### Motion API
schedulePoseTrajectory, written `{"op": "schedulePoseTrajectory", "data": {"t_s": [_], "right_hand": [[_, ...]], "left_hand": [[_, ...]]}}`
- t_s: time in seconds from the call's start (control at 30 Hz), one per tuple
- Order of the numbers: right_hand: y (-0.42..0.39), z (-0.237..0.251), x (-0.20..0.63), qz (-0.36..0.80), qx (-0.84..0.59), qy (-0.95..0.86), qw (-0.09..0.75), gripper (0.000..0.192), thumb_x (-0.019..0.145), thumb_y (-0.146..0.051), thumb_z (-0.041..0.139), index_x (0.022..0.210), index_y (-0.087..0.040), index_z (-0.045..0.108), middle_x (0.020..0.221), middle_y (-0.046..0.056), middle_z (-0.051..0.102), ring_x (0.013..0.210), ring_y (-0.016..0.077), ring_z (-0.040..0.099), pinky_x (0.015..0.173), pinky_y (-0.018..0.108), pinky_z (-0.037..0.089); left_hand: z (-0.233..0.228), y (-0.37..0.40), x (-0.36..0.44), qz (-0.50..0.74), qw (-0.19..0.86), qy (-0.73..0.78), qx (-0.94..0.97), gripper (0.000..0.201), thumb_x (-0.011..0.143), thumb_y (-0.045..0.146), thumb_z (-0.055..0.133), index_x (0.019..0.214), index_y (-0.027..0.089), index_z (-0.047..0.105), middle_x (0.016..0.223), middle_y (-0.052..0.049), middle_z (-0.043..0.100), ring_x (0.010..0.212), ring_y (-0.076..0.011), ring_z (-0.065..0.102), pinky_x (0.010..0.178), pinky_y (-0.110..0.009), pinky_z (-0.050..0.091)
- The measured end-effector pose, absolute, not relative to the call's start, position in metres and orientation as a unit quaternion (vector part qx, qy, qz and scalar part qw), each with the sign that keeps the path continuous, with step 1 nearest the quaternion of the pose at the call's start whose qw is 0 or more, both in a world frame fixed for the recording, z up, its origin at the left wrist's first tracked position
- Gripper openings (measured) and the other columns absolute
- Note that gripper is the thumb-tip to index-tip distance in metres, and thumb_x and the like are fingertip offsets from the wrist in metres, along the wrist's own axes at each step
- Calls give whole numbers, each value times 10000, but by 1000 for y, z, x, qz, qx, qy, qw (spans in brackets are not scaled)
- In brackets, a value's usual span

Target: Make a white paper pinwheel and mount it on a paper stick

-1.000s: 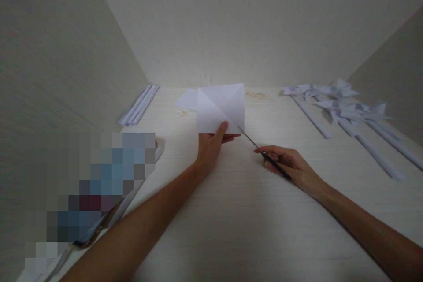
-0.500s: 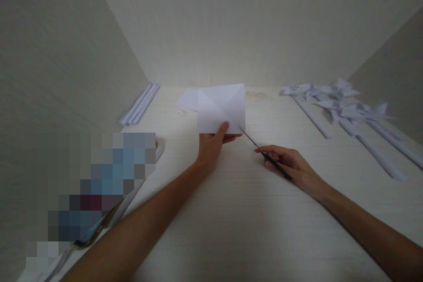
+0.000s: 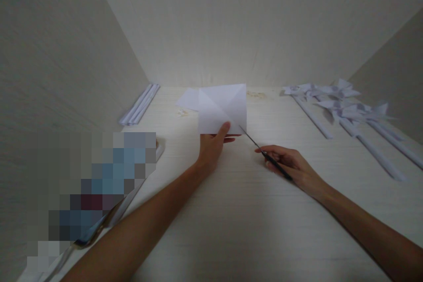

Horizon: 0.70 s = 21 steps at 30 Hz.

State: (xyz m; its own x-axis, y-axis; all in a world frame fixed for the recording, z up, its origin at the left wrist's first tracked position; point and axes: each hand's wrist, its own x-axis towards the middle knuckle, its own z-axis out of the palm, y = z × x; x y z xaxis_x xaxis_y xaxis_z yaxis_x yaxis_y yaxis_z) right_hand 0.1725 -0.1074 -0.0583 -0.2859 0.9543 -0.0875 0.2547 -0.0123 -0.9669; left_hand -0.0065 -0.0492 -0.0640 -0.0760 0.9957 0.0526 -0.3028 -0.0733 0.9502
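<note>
White paper, creased along both diagonals, stood nearly upright in my left hand (image 3: 211, 147): the paper square (image 3: 222, 108) was pinched at its lower edge, thumb on the near face, fingers behind. Its bottom edge hung just above the table (image 3: 231, 229), its top edge level with the foot of the back wall (image 3: 247, 31).

My right hand (image 3: 291, 165) lay just to the right of that grip, closed around the handles of the scissors (image 3: 264, 154). The thin dark blades ran up and left from my fingers, their tip touching the square's lower right corner. I could not tell how far the blades were parted; they read as one line.

Behind the held square, a second loose sheet (image 3: 187, 99) lay flat on the table, its near corner hidden by the paper in my grip. Far left of my left hand, against the side panel (image 3: 49, 53), lay a bundle of rolled paper sticks (image 3: 139, 105). Well right of my right hand, finished paper pinwheels (image 3: 340, 101) lay in a row, their long stems running toward the near right edge.

Between my two forearms and nearer to me the tabletop was bare, pale wood grain. Left of my left forearm, a blurred patch covered something at the table's edge.
</note>
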Motion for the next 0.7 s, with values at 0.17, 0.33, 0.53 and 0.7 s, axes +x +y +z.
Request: {"op": "schedulePoseTrajectory", "data": {"t_s": [0.17,0.33,0.53,0.7], "right_hand": [[-108,-59,173,507,-493,-624,331,341,728,-376,537,993,-163,566,576,-34,367,485,78,330,418,206,264],[-108,-58,172,511,-491,-618,340,334,723,-361,541,983,-153,567,571,-28,386,488,79,344,412,203,261],[-107,-59,173,504,-497,-622,335,321,728,-330,538,996,-155,564,546,-41,369,470,75,341,408,199,270],[-107,-59,172,499,-496,-625,340,333,722,-355,546,982,-150,576,562,-33,386,487,79,364,412,200,280]], "left_hand": [[-63,-49,-6,601,534,426,415,352,677,290,594,997,149,560,858,-60,651,610,-128,639,496,-180,518],[-64,-49,-6,601,535,427,412,362,674,290,596,1006,152,556,855,-57,653,610,-126,638,504,-182,520],[-64,-49,-6,606,537,425,405,345,665,287,605,977,146,564,825,-48,653,602,-123,635,502,-183,520],[-63,-49,-6,605,541,424,401,301,666,281,602,931,138,579,807,-46,652,595,-119,633,505,-183,520]]}}
